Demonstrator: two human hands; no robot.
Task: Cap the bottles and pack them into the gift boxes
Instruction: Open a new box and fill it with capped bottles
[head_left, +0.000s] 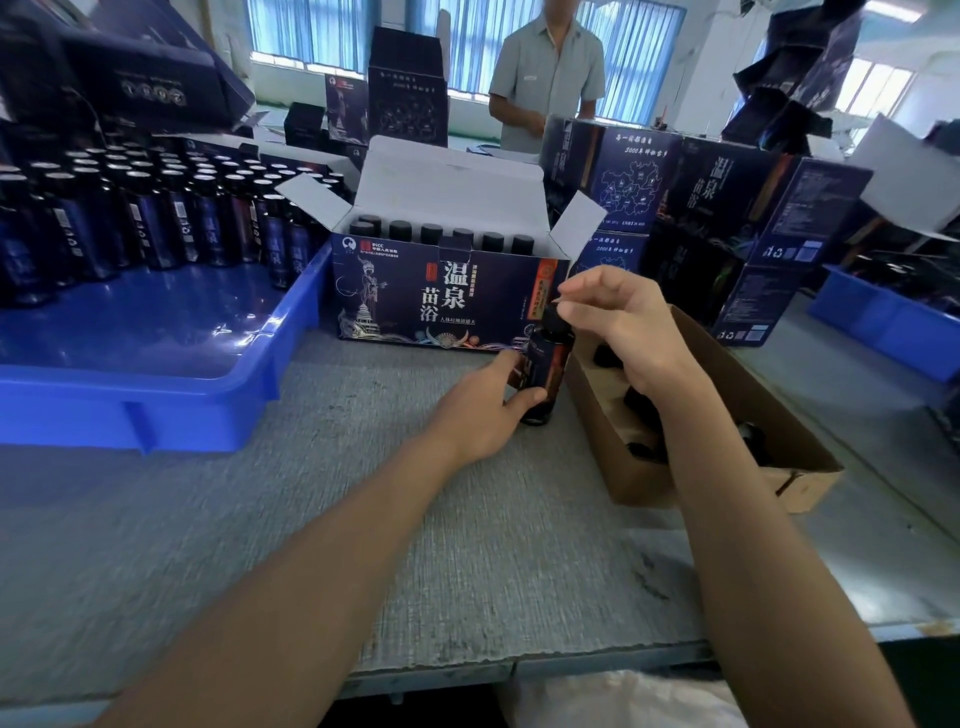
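A small dark bottle (545, 371) stands upright on the grey table, just in front of the open gift box (441, 301). My left hand (483, 410) grips the bottle's body from the left. My right hand (618, 322) pinches the black cap (553, 318) on the bottle's neck from above. The gift box, dark blue with white flaps raised, holds a row of several capped bottles (441, 234). A brown cardboard box (701, 467) under my right wrist holds loose black caps (605, 357).
A blue plastic tray (156, 395) at the left carries many uncapped dark bottles (156, 218). Closed gift boxes (727, 218) are stacked at the back right, another blue bin (893, 322) at far right. A person in a grey shirt (545, 78) stands behind the table.
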